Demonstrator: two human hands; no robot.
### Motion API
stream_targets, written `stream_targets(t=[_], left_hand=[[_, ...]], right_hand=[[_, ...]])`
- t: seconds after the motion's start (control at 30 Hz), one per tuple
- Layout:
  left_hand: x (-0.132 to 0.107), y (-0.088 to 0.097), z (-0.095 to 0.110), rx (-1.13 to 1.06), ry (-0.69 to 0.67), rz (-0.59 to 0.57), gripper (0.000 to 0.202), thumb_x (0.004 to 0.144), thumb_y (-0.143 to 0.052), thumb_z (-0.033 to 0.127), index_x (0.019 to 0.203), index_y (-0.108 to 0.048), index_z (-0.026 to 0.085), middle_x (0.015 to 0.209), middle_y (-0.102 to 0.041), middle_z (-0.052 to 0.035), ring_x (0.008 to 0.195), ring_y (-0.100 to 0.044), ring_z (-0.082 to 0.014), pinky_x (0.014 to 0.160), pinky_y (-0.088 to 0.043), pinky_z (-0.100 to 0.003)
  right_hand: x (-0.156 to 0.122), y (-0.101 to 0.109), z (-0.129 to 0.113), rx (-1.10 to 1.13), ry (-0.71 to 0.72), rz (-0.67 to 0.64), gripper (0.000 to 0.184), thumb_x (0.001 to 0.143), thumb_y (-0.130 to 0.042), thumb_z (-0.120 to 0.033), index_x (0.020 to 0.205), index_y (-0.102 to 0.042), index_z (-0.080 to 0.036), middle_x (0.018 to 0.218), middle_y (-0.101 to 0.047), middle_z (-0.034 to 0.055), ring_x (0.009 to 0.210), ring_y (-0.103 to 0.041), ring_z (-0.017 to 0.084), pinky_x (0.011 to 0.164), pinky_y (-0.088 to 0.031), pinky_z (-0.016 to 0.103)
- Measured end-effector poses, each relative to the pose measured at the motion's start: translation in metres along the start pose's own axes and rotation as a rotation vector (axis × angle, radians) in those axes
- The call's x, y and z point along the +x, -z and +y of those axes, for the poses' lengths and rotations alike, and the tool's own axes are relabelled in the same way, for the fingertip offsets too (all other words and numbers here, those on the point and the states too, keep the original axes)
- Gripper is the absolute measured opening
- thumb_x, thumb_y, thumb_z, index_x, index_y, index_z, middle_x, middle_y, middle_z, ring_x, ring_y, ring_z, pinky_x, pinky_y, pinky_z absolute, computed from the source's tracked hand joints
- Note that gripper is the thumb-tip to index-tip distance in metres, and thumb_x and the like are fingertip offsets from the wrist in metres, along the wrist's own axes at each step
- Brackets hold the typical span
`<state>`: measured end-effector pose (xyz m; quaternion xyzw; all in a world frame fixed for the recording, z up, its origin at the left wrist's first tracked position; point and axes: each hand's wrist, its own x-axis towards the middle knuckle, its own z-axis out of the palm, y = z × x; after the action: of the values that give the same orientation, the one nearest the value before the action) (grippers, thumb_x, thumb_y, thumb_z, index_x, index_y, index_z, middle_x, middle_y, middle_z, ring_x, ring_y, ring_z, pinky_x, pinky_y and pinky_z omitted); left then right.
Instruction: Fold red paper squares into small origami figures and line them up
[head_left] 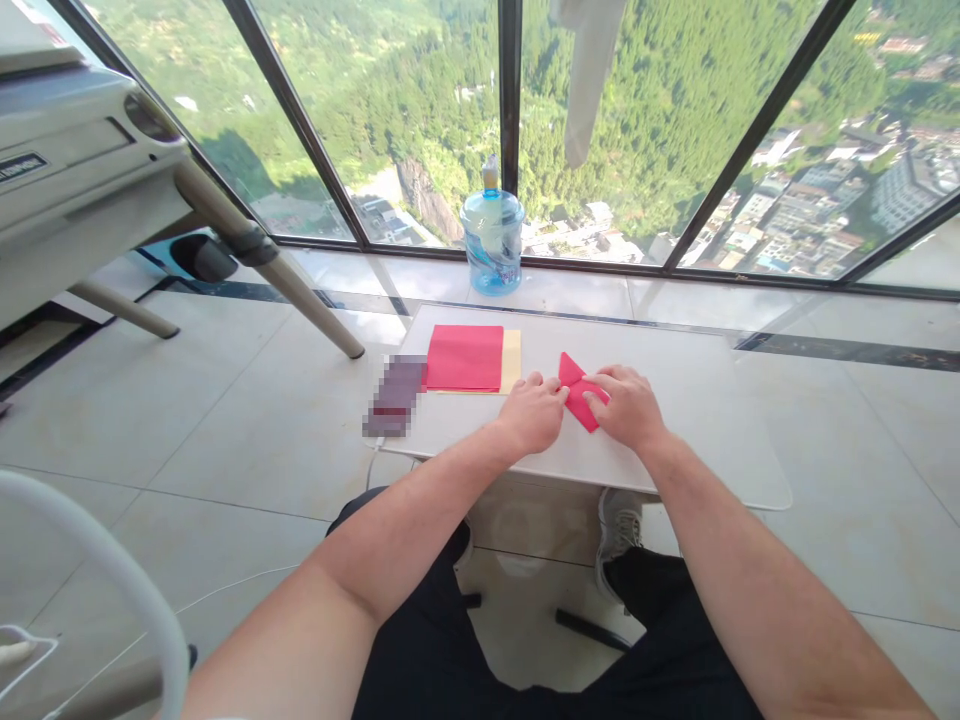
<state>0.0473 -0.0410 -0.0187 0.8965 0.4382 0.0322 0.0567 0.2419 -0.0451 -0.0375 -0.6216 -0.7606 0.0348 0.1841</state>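
Observation:
A folded piece of red paper (582, 404) lies on the white table (690, 400), with a pointed tip facing away from me. My left hand (534, 412) is closed at its left edge, thumb and fingers pinching the paper there. On the right side my right hand (627, 406) rests with its fingers on the paper, pressing or gripping it against the tabletop. The fingers hide part of the folds. Left of my hands sits a stack of red paper sheets (465, 358), with a yellow sheet (511, 360) showing from under it.
A phone-like blurred item (395, 396) with a white cable lies at the table's left end. Behind the table a blue water jug (493, 242) stands by the window. A beige piano-like instrument (82, 160) on legs is at left. A white curved tube (112, 570) rises lower left.

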Motion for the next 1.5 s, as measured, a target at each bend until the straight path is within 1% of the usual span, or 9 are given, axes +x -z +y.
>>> stream_targets(t=[0.13, 0.33, 0.6, 0.77, 0.9, 1.1, 1.2, 1.33, 1.5], left_hand=[[0.004, 0.0, -0.004, 0.002, -0.018, -0.009, 0.037, 0.099, -0.035, 0.029, 0.124, -0.06, 0.017, 0.119, -0.063, -0.0139, 0.112, -0.052, -0.0303, 0.09, -0.045, -0.045], [0.004, 0.0, -0.009, -0.059, -0.089, 0.007, 0.034, 0.095, -0.042, 0.025, 0.122, -0.06, 0.015, 0.13, -0.061, -0.0133, 0.122, -0.051, -0.0281, 0.097, -0.045, -0.044], [0.003, 0.005, -0.009, -0.077, -0.183, 0.024, 0.022, 0.092, -0.046, 0.021, 0.1, -0.067, 0.018, 0.104, -0.068, -0.0101, 0.109, -0.06, -0.0251, 0.096, -0.047, -0.04], [0.002, 0.007, -0.009, -0.074, -0.193, -0.024, 0.027, 0.091, -0.048, 0.023, 0.109, -0.068, 0.018, 0.111, -0.067, -0.011, 0.109, -0.061, -0.0271, 0.096, -0.048, -0.042], [0.002, 0.007, -0.009, -0.078, -0.185, -0.028, 0.033, 0.091, -0.049, 0.024, 0.119, -0.066, 0.019, 0.114, -0.067, -0.0114, 0.113, -0.06, -0.0283, 0.098, -0.048, -0.044], [0.002, 0.004, -0.009, -0.101, -0.192, -0.02, 0.033, 0.09, -0.051, 0.022, 0.119, -0.066, 0.019, 0.114, -0.065, -0.0126, 0.116, -0.058, -0.0275, 0.101, -0.047, -0.043], [0.002, 0.003, -0.009, -0.112, -0.193, -0.032, 0.037, 0.09, -0.05, 0.022, 0.124, -0.064, 0.018, 0.117, -0.064, -0.0131, 0.114, -0.059, -0.0268, 0.102, -0.047, -0.042], [0.002, 0.003, -0.009, -0.109, -0.214, -0.029, 0.039, 0.089, -0.05, 0.023, 0.126, -0.063, 0.018, 0.123, -0.063, -0.0124, 0.119, -0.057, -0.0268, 0.103, -0.046, -0.041], [0.002, 0.005, -0.009, -0.09, -0.2, -0.039, 0.041, 0.089, -0.052, 0.026, 0.129, -0.061, 0.022, 0.125, -0.064, -0.0098, 0.124, -0.055, -0.027, 0.104, -0.045, -0.042]], right_hand=[[-0.001, 0.012, -0.004, 0.119, 0.091, -0.079, 0.014, 0.085, -0.064, -0.029, 0.089, -0.075, -0.022, 0.096, -0.072, 0.0062, 0.095, -0.064, 0.021, 0.088, -0.045, 0.031], [-0.005, 0.028, -0.011, -0.096, 0.108, -0.275, 0.009, 0.079, -0.068, -0.031, 0.078, -0.069, -0.022, 0.089, -0.071, 0.0042, 0.082, -0.062, 0.019, 0.075, -0.04, 0.03], [-0.006, 0.028, -0.019, -0.249, 0.084, -0.282, 0.011, 0.086, -0.059, -0.028, 0.08, -0.065, -0.021, 0.087, -0.071, 0.0061, 0.081, -0.062, 0.021, 0.069, -0.038, 0.031], [-0.008, 0.027, -0.018, -0.296, 0.126, -0.258, 0.013, 0.089, -0.055, -0.024, 0.086, -0.067, -0.02, 0.091, -0.071, 0.0078, 0.088, -0.063, 0.024, 0.073, -0.041, 0.032], [-0.01, 0.025, -0.015, -0.299, 0.124, -0.21, 0.018, 0.093, -0.051, -0.025, 0.091, -0.069, -0.021, 0.107, -0.069, 0.0089, 0.1, -0.061, 0.024, 0.076, -0.043, 0.031], [-0.011, 0.02, -0.01, -0.204, 0.033, -0.194, 0.021, 0.096, -0.047, -0.028, 0.095, -0.068, -0.024, 0.111, -0.069, 0.0052, 0.086, -0.066, 0.02, 0.071, -0.045, 0.03], [-0.012, 0.02, -0.006, -0.045, 0.054, -0.149, 0.015, 0.09, -0.057, -0.027, 0.1, -0.068, -0.022, 0.108, -0.071, 0.0058, 0.096, -0.066, 0.022, 0.08, -0.047, 0.031], [-0.012, 0.018, 0.004, 0.155, 0.079, -0.123, 0.031, 0.082, -0.062, -0.016, 0.112, -0.066, -0.021, 0.117, -0.069, 0.0078, 0.106, -0.064, 0.022, 0.091, -0.047, 0.031], [-0.006, 0.013, 0.019, 0.253, 0.029, -0.104, 0.03, 0.079, -0.051, -0.003, 0.095, -0.071, -0.019, 0.102, -0.073, 0.0065, 0.093, -0.066, 0.019, 0.088, -0.048, 0.03]])
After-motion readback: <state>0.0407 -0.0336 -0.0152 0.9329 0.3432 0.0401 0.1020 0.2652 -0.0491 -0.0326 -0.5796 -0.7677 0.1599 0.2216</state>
